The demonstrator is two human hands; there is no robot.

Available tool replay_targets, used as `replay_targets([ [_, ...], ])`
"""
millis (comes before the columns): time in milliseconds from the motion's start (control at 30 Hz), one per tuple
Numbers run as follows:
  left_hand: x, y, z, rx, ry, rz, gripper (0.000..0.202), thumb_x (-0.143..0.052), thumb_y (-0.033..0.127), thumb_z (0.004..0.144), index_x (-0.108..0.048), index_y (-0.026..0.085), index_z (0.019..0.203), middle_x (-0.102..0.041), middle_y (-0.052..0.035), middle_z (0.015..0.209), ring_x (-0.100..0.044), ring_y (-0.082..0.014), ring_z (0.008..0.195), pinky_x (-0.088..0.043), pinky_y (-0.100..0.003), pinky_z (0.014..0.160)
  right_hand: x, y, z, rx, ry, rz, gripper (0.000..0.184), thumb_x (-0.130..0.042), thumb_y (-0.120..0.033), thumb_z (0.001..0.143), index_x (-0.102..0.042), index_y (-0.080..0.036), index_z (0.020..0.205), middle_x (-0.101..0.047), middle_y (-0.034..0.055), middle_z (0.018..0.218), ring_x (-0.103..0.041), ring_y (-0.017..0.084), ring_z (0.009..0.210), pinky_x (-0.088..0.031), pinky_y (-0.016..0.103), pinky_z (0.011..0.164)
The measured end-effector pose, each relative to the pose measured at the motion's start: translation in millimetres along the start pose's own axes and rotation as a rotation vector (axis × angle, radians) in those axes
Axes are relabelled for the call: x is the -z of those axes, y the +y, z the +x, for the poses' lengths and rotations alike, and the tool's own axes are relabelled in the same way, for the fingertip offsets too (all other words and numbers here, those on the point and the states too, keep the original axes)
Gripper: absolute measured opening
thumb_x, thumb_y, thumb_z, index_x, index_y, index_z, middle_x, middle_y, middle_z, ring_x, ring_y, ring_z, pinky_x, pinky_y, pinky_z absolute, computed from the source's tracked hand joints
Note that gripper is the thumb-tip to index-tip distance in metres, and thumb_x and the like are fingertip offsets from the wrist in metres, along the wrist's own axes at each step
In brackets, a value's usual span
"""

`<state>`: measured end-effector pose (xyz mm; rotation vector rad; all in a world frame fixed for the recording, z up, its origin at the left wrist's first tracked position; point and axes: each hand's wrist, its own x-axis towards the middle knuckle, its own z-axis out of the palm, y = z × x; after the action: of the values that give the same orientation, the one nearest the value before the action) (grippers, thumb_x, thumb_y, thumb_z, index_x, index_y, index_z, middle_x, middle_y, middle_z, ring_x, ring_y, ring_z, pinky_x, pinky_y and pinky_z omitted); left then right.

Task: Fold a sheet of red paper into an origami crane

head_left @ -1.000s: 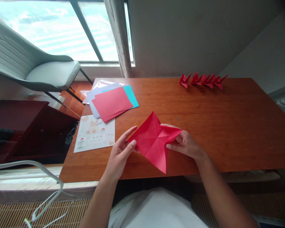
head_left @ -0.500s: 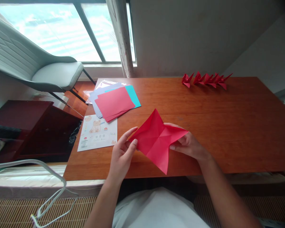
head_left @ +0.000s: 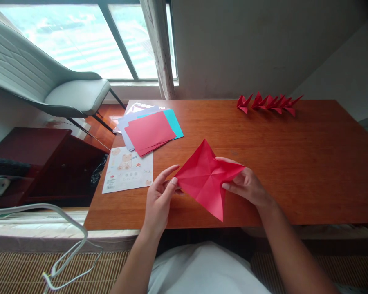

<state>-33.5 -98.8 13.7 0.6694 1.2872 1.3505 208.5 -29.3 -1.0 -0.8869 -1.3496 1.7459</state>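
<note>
A square of red origami paper (head_left: 202,175), creased from its centre, is held up over the near part of the table between both hands. My left hand (head_left: 161,196) pinches its left corner between thumb and fingers. On the other side, my right hand (head_left: 247,183) grips the right corner, which bends upward; some of those fingers are hidden behind the paper. One corner points away from me and another points down toward the table's front edge.
Several folded red paper cranes (head_left: 272,104) stand in a row at the back of the wooden table (head_left: 294,163). Red, blue and lilac sheets (head_left: 151,130) lie stacked at left, beside a white bear-printed packet (head_left: 127,171). A grey chair (head_left: 79,94) stands beyond the table's left end.
The red paper has shifted slightly right and turned a little, with its near corner swinging right. Both hands keep their hold on it.
</note>
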Motion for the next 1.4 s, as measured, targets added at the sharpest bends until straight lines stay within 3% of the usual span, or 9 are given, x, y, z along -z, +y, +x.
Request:
replay_targets([
  [167,0.2,-1.1,0.0,-0.041,0.039,-0.010,0.038,-0.073,0.034,0.085,-0.070,0.022,0.122,-0.074,-0.0037,0.093,-0.063,-0.0109,0.072,-0.055,-0.020,0.065,0.8,1.0,-0.3,-0.003,-0.010,0.012,0.064,-0.083,-0.019,0.077,-0.061,-0.030,0.135,-0.065,0.0040,0.139,-0.061,0.024,0.128,-0.052,0.034,0.106],
  [333,1.2,-3.2,-2.4,-0.179,0.065,0.056,0.031,-0.071,0.031,0.088,-0.072,0.024,0.119,-0.076,-0.0032,0.098,-0.063,-0.0094,0.074,-0.055,-0.018,0.068,-0.2,1.1,1.8,0.000,-0.025,0.009,0.064,-0.082,-0.021,0.078,-0.059,-0.030,0.137,-0.067,0.0045,0.135,-0.063,0.024,0.125,-0.054,0.037,0.106],
  [567,-2.5,6.7,-4.9,-0.175,-0.081,0.041,0.040,-0.071,0.030,0.088,-0.070,0.022,0.127,-0.077,-0.0086,0.107,-0.071,-0.0176,0.087,-0.057,-0.024,0.073,0.2,4.3,2.2,0.023,-0.048,-0.028,0.062,-0.081,-0.020,0.080,-0.059,-0.031,0.137,-0.064,0.0045,0.139,-0.060,0.024,0.129,-0.052,0.037,0.108],
  [667,1.4,7.7,-1.9,-0.165,-0.171,0.054,0.047,-0.071,0.033,0.087,-0.066,0.022,0.133,-0.071,-0.0112,0.127,-0.069,-0.0252,0.107,-0.058,-0.030,0.085,0.8,5.9,1.9,0.025,-0.058,-0.025,0.062,-0.081,-0.019,0.080,-0.060,-0.032,0.137,-0.063,0.0038,0.141,-0.058,0.024,0.131,-0.051,0.036,0.109],
  [800,10.5,5.3,4.1,-0.121,-0.384,0.027,0.047,-0.065,0.034,0.093,-0.060,0.027,0.139,-0.056,-0.0064,0.149,-0.054,-0.0287,0.134,-0.050,-0.034,0.105,1.6,6.7,1.7,-0.001,-0.070,-0.037,0.063,-0.082,-0.020,0.079,-0.060,-0.031,0.137,-0.063,0.0049,0.140,-0.060,0.025,0.129,-0.051,0.036,0.108],
  [933,14.5,5.0,8.2,-0.081,-0.565,0.013,0.048,-0.061,0.040,0.095,-0.057,0.029,0.142,-0.056,-0.0062,0.149,-0.051,-0.0292,0.138,-0.044,-0.036,0.112,1.9,5.6,1.6,-0.030,-0.091,-0.024,0.063,-0.083,-0.021,0.078,-0.060,-0.029,0.136,-0.062,0.0051,0.142,-0.059,0.025,0.130,-0.052,0.037,0.107],
  [1267,9.8,3.0,8.1,-0.097,-0.605,0.003,0.050,-0.060,0.042,0.096,-0.054,0.029,0.144,-0.055,-0.0069,0.150,-0.053,-0.0289,0.136,-0.045,-0.034,0.110,3.1,6.1,1.6,-0.022,-0.075,-0.002,0.061,-0.084,-0.021,0.076,-0.063,-0.030,0.132,-0.064,0.0044,0.140,-0.058,0.025,0.131,-0.049,0.037,0.110],
  [1400,11.7,0.7,7.8,-0.082,-0.647,0.032,0.059,-0.064,0.039,0.094,-0.046,0.031,0.150,-0.051,-0.0078,0.154,-0.054,-0.0289,0.134,-0.049,-0.034,0.107,3.4,6.3,2.0,-0.018,-0.076,0.009,0.059,-0.084,-0.022,0.076,-0.064,-0.030,0.131,-0.064,0.0047,0.139,-0.057,0.025,0.132,-0.047,0.038,0.112],
])
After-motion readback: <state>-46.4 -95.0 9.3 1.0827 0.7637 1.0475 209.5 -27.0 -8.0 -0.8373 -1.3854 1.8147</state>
